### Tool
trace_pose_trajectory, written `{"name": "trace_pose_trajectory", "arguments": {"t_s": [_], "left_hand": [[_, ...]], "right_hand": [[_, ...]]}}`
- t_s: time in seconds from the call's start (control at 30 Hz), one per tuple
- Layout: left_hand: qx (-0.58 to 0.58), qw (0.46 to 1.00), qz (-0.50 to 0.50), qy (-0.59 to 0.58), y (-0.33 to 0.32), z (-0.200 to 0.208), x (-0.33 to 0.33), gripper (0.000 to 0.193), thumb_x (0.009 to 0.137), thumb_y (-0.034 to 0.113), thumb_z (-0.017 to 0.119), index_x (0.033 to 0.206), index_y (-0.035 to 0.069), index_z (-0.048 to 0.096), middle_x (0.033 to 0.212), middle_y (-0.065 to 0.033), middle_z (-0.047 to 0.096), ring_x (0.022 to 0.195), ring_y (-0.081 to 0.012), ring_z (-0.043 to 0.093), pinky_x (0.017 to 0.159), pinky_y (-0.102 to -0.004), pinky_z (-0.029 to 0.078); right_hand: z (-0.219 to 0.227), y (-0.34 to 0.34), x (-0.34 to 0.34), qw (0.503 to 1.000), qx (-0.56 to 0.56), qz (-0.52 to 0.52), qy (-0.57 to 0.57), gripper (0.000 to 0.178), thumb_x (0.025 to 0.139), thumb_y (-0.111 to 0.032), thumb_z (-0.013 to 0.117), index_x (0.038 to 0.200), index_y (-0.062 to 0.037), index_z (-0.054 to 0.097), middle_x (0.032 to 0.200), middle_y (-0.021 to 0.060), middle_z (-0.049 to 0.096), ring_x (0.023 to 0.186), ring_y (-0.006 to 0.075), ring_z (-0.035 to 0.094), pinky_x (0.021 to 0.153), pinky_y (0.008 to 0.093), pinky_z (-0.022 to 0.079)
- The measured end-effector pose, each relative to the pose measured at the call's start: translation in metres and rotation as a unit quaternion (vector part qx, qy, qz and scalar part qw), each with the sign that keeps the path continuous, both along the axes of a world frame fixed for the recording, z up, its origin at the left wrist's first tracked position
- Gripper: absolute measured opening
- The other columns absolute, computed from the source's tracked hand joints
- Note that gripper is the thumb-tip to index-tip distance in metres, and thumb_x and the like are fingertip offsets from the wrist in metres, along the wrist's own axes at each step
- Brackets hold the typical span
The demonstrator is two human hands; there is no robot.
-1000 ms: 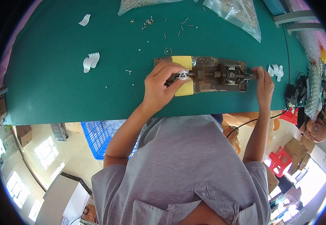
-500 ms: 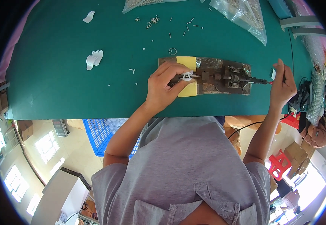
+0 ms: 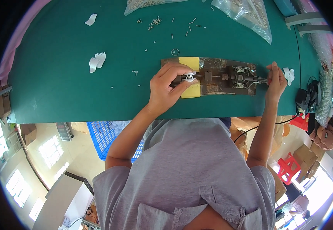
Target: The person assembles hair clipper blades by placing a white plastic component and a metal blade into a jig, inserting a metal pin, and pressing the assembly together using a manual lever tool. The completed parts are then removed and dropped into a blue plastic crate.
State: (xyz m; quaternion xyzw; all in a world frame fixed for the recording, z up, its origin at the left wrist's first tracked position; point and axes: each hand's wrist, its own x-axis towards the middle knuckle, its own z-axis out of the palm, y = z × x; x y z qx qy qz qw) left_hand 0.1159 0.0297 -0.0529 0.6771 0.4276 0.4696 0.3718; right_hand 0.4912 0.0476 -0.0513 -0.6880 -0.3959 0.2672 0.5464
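Note:
My left hand (image 3: 169,85) pinches a small white plastic part (image 3: 190,77) between thumb and fingers. That part sits at the left end of a metal push clamp jig (image 3: 240,78) mounted on a dark board, above a strip of yellow tape (image 3: 190,91). On the clamp's handle at the board's right end, my right hand (image 3: 275,83) is closed, its fingers hiding the handle's tip. Just right of that hand lie white curved plastic pieces (image 3: 289,75), partly covered by it.
White toothed pieces (image 3: 97,62) and a curved one (image 3: 91,19) lie on the left of the green table (image 3: 59,96). Small metal clips (image 3: 155,23), several pins (image 3: 191,28) and a ring (image 3: 175,52) are scattered beyond the jig. Clear bags (image 3: 247,17) lie farther back; a black cable (image 3: 311,96) sits right.
My right hand has moved left toward the board, pushing the clamp handle in. White pieces to its right are now more exposed. My left hand stays at the white part.

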Motion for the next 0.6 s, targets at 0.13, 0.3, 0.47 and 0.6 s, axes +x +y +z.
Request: {"name": "trace_pose_trajectory", "arguments": {"t_s": [0.13, 0.3, 0.47, 0.6], "left_hand": [[-0.016, 1.000, -0.004, 0.000, 0.000, 0.002, 0.002, 0.024, 0.083, -0.005, 0.084, 0.103, 0.000, 0.072, 0.107, -0.0088, 0.076, 0.095, -0.0157, 0.070, 0.076, -0.0269, 0.057], [0.036, 0.999, 0.005, 0.002, 0.002, -0.002, 0.001, 0.024, 0.083, -0.005, 0.085, 0.103, 0.000, 0.073, 0.106, -0.0089, 0.076, 0.095, -0.0154, 0.070, 0.073, -0.0259, 0.057], [0.009, 1.000, -0.002, -0.006, 0.000, 0.002, 0.001, 0.025, 0.082, -0.004, 0.085, 0.103, 0.000, 0.073, 0.107, -0.0094, 0.076, 0.095, -0.0161, 0.071, 0.071, -0.0250, 0.057], [0.038, 0.999, -0.003, 0.003, 0.003, -0.002, 0.001, 0.024, 0.083, -0.004, 0.085, 0.102, 0.000, 0.073, 0.107, -0.0098, 0.076, 0.096, -0.0166, 0.071, 0.072, -0.0257, 0.058]], "right_hand": [[0.035, -0.002, -0.002, 0.981, 0.064, -0.043, -0.179, 0.026, 0.106, -0.023, 0.069, 0.091, -0.0033, 0.079, 0.067, -0.0069, 0.054, 0.060, -0.0008, 0.038, 0.053, 0.0201, 0.026], [0.082, 0.010, -0.050, 0.933, 0.143, 0.006, -0.330, 0.021, 0.103, -0.018, 0.072, 0.095, 0.0007, 0.078, 0.074, -0.0069, 0.063, 0.063, -0.0014, 0.044, 0.056, 0.0186, 0.030], [0.062, 0.001, -0.018, 0.968, 0.089, -0.034, -0.231, 0.024, 0.103, -0.021, 0.073, 0.091, -0.0009, 0.079, 0.068, -0.0064, 0.056, 0.061, -0.0011, 0.039, 0.054, 0.0201, 0.027], [0.039, 0.005, 0.000, 0.996, 0.029, -0.045, -0.065, 0.025, 0.103, -0.023, 0.072, 0.093, -0.0019, 0.080, 0.065, -0.0088, 0.044, 0.059, 0.0014, 0.035, 0.052, 0.0226, 0.024]]}}
